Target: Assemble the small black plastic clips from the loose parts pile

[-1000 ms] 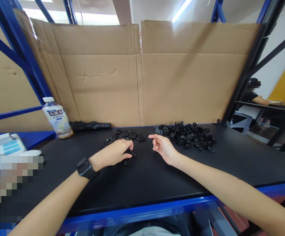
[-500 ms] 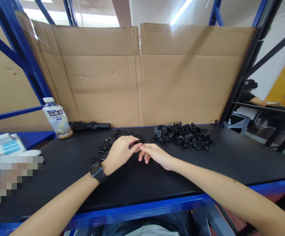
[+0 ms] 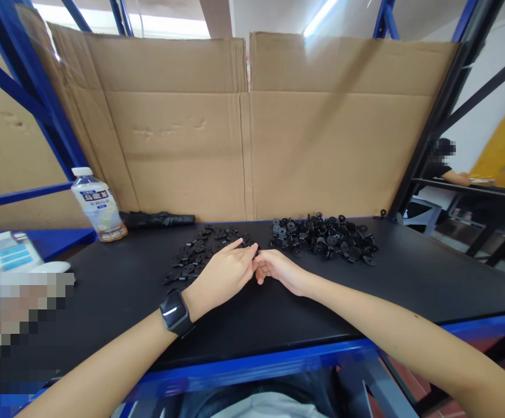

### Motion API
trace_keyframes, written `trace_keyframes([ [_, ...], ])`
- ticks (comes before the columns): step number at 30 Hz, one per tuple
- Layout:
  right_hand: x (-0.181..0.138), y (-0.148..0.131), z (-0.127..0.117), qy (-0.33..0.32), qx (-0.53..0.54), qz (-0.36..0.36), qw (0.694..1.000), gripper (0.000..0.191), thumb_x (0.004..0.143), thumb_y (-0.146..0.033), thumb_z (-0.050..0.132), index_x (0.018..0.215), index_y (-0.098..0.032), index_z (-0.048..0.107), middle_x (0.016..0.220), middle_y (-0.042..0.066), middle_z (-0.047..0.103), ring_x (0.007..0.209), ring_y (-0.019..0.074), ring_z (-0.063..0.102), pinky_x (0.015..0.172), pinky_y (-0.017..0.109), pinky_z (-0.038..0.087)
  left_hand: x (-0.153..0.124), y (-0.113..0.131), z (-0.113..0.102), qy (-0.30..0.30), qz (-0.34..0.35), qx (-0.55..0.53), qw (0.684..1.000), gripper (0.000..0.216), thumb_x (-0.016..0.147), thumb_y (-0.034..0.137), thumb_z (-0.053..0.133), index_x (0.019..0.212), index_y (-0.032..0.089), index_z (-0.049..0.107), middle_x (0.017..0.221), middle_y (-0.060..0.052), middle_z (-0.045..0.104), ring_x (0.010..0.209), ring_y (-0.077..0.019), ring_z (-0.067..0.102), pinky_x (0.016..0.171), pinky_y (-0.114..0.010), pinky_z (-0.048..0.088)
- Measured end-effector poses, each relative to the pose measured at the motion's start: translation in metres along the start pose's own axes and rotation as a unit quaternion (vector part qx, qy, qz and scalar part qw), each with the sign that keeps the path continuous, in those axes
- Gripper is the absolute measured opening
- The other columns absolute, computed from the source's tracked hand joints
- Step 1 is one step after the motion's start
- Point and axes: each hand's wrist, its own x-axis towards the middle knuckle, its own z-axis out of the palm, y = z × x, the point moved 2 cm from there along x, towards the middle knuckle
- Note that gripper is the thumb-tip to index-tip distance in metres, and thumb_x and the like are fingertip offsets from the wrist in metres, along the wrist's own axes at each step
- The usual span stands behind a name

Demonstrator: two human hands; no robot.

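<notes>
My left hand (image 3: 226, 271), with a dark watch (image 3: 176, 312) on its wrist, meets my right hand (image 3: 282, 273) above the table. Between the touching fingertips a sliver of a small black plastic part (image 3: 257, 251) shows; most of it is hidden by the fingers. The left hand is turned with its back toward me, one finger raised, the others closed at the part. On the right, thumb and fingers are curled in a pinch at the same spot. Behind the left hand lie scattered flat black parts (image 3: 191, 255). Beyond the right hand is a heap of round black parts (image 3: 326, 237).
A labelled plastic bottle (image 3: 100, 206) stands at the back left beside a folded black umbrella (image 3: 159, 220). Cardboard sheets (image 3: 183, 133) wall off the back. A white device (image 3: 6, 252) lies at far left. Another person (image 3: 442, 162) sits beyond the frame at right.
My left hand has rolled over so its back now faces up, and its fingers have moved right against my right fingertips. The black part, clearer before, is now mostly covered.
</notes>
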Motion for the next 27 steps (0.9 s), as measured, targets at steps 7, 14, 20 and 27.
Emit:
trace_keyframes([
  [7,0.002,0.003,-0.001,0.003,-0.005,0.004,1.0,0.019,0.068,-0.022,0.043,0.063,-0.014,0.059,0.059,0.002,0.059,0.05,0.0106,0.051,0.057,0.025,0.041,0.001,0.009,0.006,-0.001,0.036,0.082,0.996,0.035,0.083,0.006,0.034,0.111,-0.001,0.054,0.107,-0.02,0.064,0.097,-0.0219,0.063,0.097,-0.038,0.043],
  [14,0.003,0.005,-0.002,0.001,-0.031,0.006,0.999,0.02,0.07,-0.021,0.041,0.062,-0.014,0.058,0.057,0.002,0.059,0.048,0.0117,0.054,0.057,0.025,0.042,0.0,0.012,0.014,-0.003,0.045,0.109,0.993,0.034,0.079,0.003,0.04,0.109,-0.005,0.054,0.107,-0.024,0.062,0.098,-0.0251,0.062,0.095,-0.038,0.043],
  [20,0.006,0.008,-0.002,0.011,-0.073,-0.002,0.997,0.021,0.072,-0.023,0.041,0.058,-0.015,0.055,0.047,0.002,0.054,0.047,0.0133,0.054,0.056,0.026,0.042,0.001,0.014,0.013,-0.029,0.037,0.111,0.993,0.032,0.08,0.0,0.039,0.107,-0.002,0.056,0.103,-0.023,0.064,0.091,-0.0243,0.065,0.089,-0.037,0.047],
  [27,0.003,0.004,-0.002,-0.01,-0.054,0.015,0.998,0.022,0.066,-0.02,0.039,0.059,-0.014,0.059,0.055,0.003,0.06,0.049,0.0119,0.055,0.055,0.024,0.041,0.001,0.013,-0.003,-0.047,0.017,0.066,0.997,0.032,0.086,0.013,0.036,0.105,0.0,0.058,0.09,-0.018,0.068,0.084,-0.0238,0.066,0.083,-0.036,0.049],
])
